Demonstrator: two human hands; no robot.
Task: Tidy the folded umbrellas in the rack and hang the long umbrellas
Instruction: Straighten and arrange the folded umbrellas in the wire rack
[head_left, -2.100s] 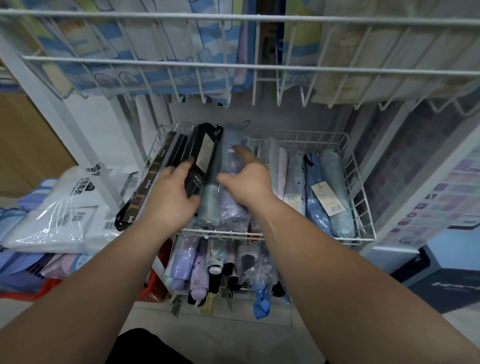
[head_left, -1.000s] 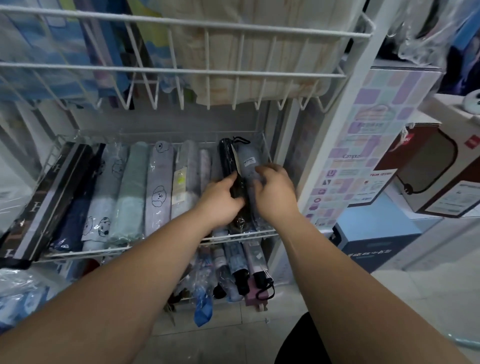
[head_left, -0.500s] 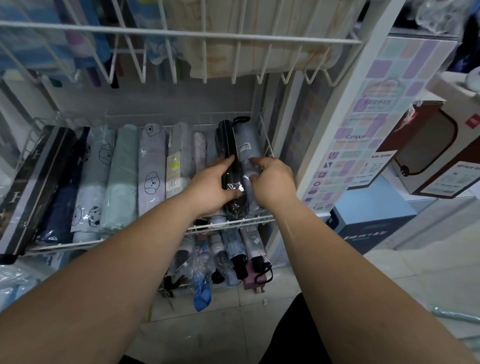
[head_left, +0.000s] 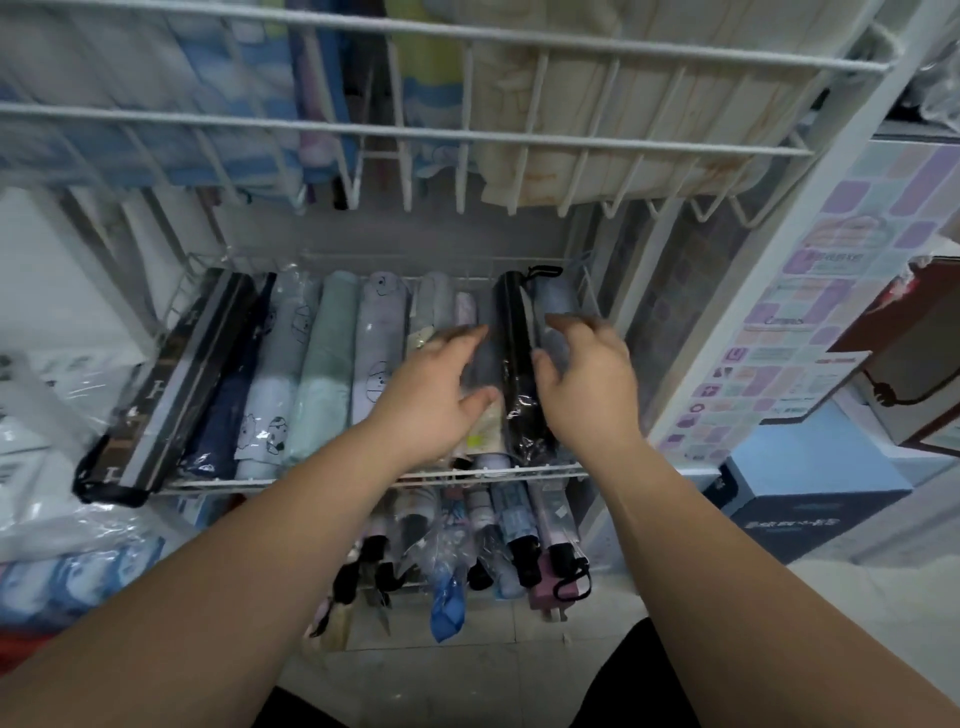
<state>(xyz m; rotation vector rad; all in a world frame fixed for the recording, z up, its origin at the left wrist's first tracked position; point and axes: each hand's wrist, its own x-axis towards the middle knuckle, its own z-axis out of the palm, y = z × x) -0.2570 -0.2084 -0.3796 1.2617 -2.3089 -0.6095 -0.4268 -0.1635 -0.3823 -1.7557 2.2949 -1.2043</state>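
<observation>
1. The black folded umbrella in a clear plastic sleeve (head_left: 513, 358) lies lengthwise near the right end of the white wire basket (head_left: 311, 480), with a grey-blue folded umbrella (head_left: 558, 301) just beside it on the right.
2. The left hand (head_left: 441, 400) is spread, its fingers fairly straight over the pale umbrellas left of the black one. Its thumb is close to the sleeve, and it grips nothing.
3. The right hand (head_left: 589, 389) hovers over the grey-blue umbrella, its fingers loosely bent and apart. Motion blur hides whether they touch it.
4. More folded umbrellas fill the basket to the left - among them a mint-green folded umbrella (head_left: 322, 374).
</observation>
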